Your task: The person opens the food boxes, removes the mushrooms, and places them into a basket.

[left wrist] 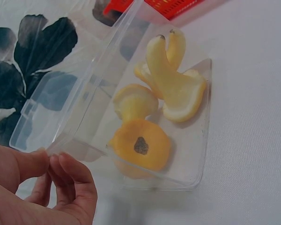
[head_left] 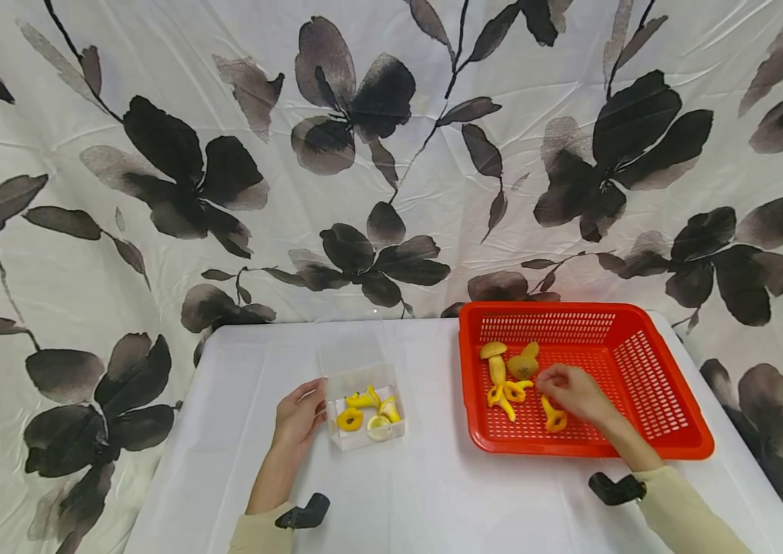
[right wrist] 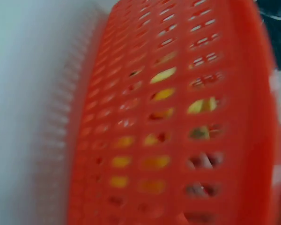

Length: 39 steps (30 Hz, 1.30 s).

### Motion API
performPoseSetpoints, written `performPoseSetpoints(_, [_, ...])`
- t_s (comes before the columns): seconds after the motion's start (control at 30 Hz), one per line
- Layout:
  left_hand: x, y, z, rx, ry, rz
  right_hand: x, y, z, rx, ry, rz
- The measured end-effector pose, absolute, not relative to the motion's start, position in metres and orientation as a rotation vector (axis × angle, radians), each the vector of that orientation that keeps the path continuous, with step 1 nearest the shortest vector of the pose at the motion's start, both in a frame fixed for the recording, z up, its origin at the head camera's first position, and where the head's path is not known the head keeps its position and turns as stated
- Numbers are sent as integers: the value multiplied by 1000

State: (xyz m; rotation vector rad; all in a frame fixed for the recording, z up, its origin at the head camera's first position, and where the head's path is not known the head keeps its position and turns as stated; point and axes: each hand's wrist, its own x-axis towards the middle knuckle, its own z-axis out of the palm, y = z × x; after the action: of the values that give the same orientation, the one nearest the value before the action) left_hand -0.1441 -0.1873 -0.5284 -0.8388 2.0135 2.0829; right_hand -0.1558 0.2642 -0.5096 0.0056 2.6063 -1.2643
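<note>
My left hand [head_left: 299,415] pinches the near left corner of a clear plastic box [left wrist: 203,140] between thumb and fingers. Several yellow mushrooms [left wrist: 180,93] lie inside, among them an orange-yellow one [left wrist: 143,145] with a dark spot in its cap. On the right, my right hand [head_left: 577,394] is inside a red perforated basket [head_left: 671,400], its fingers bent close to the mushrooms there. Just below its fingertips lies a yellow trumpet-shaped mushroom [head_left: 554,417]; I cannot tell whether the fingers grip anything. A tan-capped mushroom [head_left: 496,362] and a brownish one [head_left: 523,363] are near.
The box's clear lid [left wrist: 47,108] stands open at its back. Both things rest on a white-covered table [head_left: 426,492], with a flower-printed cloth [head_left: 364,192] hanging behind it. The basket wall [right wrist: 173,117] fills most of the right wrist view, with yellow showing through its holes.
</note>
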Motion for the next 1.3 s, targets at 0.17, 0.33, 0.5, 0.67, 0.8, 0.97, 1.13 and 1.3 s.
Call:
performPoseSetpoints(0.17, [-144, -187, -527, -839, 2015, 2078, -160, 252, -498, -56, 2605, -1297])
performPoseSetpoints(0.33, [-144, -186, -527, -851, 2013, 2074, -164, 236, -487, -138, 2563, -1382])
performPoseSetpoints(0.5, [-143, -186, -528, -848, 2008, 2081, -169, 223, -478, -180, 2545, -1415])
performPoseSetpoints(0.67, [-143, -186, -527, -851, 2008, 2077, -175, 212, -470, -180, 2523, -1425])
performPoseSetpoints(0.8, [-143, -186, -526, -847, 2012, 2069, -179, 202, -464, -216, 2541, -1421])
performPoseSetpoints(0.97, [-143, -186, -526, -839, 2009, 2072, -184, 187, -460, -288, 2584, -1418])
performPoseSetpoints(1.13, [-143, -186, -526, -846, 2010, 2065, -186, 169, -460, -364, 2594, -1446])
performPoseSetpoints(1.3, [-143, -186, -526, -851, 2017, 2051, -187, 147, -460, -425, 2586, -1479])
